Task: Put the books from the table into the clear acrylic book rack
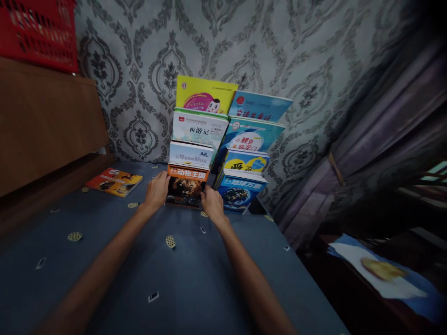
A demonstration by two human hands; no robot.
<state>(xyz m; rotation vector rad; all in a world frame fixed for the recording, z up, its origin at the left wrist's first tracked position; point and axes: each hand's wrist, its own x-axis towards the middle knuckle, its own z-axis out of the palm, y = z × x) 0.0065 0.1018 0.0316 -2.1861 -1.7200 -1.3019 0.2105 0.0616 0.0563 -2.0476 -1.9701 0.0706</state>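
Observation:
Books stand upright in two rows against the wall. At the front of the left row is an orange and black book with a lion on its cover [187,187]. My left hand [158,190] holds its left edge, and my right hand [212,203] grips its lower right edge. Behind it rise a pale blue book [191,154], a white one [198,128] and a yellow one [206,94]. Just right of my right hand, a blue book with a globe [240,191] fronts the other row.
An orange book [114,181] lies flat at the left of the blue patterned tabletop [132,260]. A wooden cabinet [49,125] with a red basket [38,35] on it stands at the left. A purple curtain [324,177] hangs at the right.

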